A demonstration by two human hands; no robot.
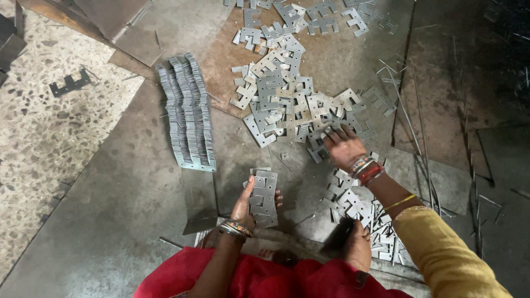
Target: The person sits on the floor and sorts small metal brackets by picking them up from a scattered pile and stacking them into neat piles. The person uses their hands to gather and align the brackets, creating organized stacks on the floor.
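Floor (127,182): grey sheet metal, bearing a loose heap of notched metal plates (287,105) ahead of the person. Neat ranked row of stacked plates (187,110) lies left of the heap. Right hand (343,146) rests on the heap's near edge, fingers (331,134) spread, pressing flat plates. Left hand (245,204), palm up, fingers curled around a small bundle of plates (264,197), near the body

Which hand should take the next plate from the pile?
Right, probably. The right hand rests on the pile, fingers spread and empty. The left hand is full, holding a stack short of the pile.
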